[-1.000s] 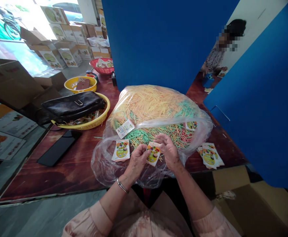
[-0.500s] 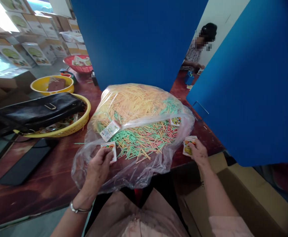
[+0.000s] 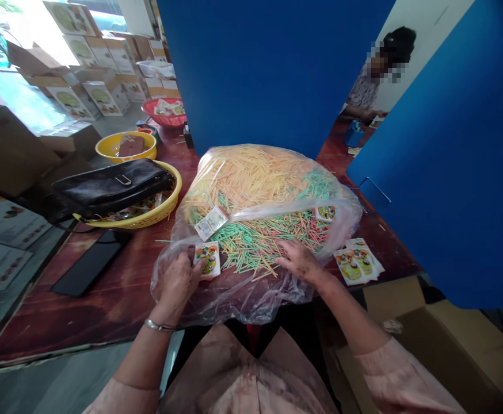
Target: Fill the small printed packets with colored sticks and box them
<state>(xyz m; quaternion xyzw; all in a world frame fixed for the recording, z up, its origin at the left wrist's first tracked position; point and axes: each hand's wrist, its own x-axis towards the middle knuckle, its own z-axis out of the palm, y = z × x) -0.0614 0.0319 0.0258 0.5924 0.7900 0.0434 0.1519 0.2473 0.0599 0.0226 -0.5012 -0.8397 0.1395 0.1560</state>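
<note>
My left hand [image 3: 179,277] pinches the left edge of a small printed packet [image 3: 209,261], thumb on its face, at the near left of a clear plastic bag [image 3: 251,305]. Inside the open bag lies a heap of thin coloured sticks [image 3: 251,238], green, pink and yellow. Over the front right of these sticks is my right hand [image 3: 300,263], fingers apart and touching or just above them. A second packet [image 3: 212,223] lies on the bag to the left, and another packet [image 3: 325,213] at its right. Several overlapping packets [image 3: 355,263] lie right of the bag.
On the left of the table [image 3: 117,313] are a phone [image 3: 90,264], a black handbag [image 3: 113,185] on a yellow basket [image 3: 171,201], and a yellow bowl [image 3: 105,150]. Blue panels [image 3: 273,75] stand behind and right. A person [image 3: 366,92] sits beyond. An open carton [image 3: 445,356] is below right.
My right hand has let go of the packet at the right and moved left over the sticks. My left hand stays at its packet. The view has shifted left.
</note>
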